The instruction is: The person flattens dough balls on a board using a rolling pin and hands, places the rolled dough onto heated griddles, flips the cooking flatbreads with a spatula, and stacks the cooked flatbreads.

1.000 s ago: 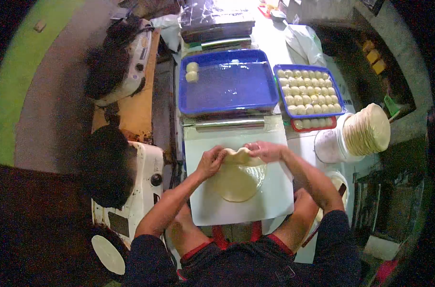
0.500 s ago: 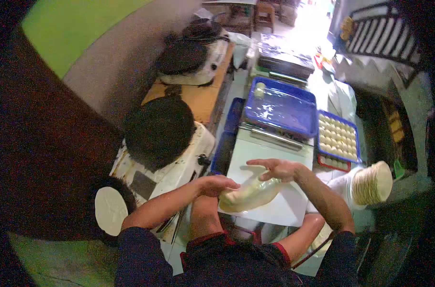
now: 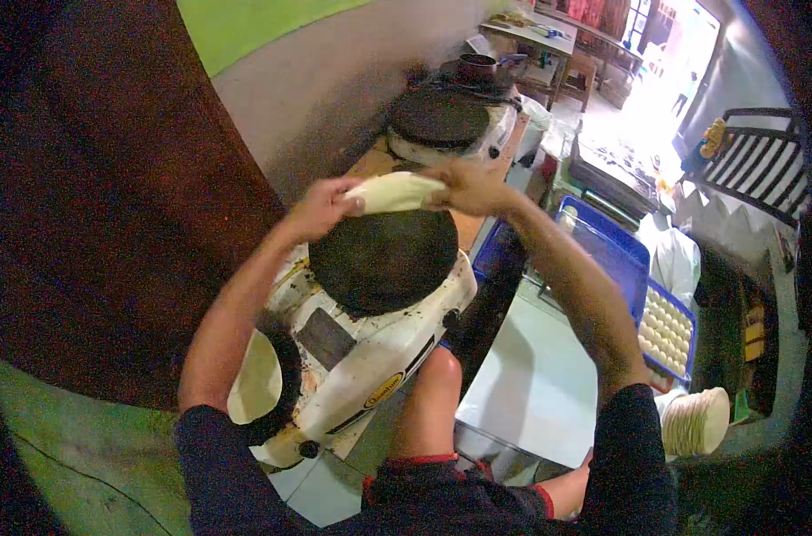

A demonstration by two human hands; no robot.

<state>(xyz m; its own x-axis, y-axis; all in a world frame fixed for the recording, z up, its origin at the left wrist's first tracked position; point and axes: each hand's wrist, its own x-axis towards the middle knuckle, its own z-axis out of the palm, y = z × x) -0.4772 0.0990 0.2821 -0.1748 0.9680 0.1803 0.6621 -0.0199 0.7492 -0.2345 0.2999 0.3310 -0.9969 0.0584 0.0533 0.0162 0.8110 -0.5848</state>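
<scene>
A thin, pale sheet of dough (image 3: 393,191) is stretched between my two hands, above the far part of a round black griddle pan (image 3: 383,259). My left hand (image 3: 328,211) pinches its left end. At the other end, my right hand (image 3: 469,189) is closed on the dough's edge. The pan sits on a white gas stove (image 3: 397,344) with stained top and dark knobs. On the stove's near burner, a second dark pan holds a flat pale dough round (image 3: 256,380), partly hidden by my left arm.
A white work board (image 3: 535,380) lies to the right of my knee. Beyond it are a blue tray (image 3: 607,250) and a tray of dough balls (image 3: 665,332). A stack of flatbreads (image 3: 699,422) stands at the far right. Another black pan (image 3: 439,121) rests on the farther stove.
Both hands have lifted the dough sheet off the white board and carried it left and forward over the black pan. The camera view has turned left.
</scene>
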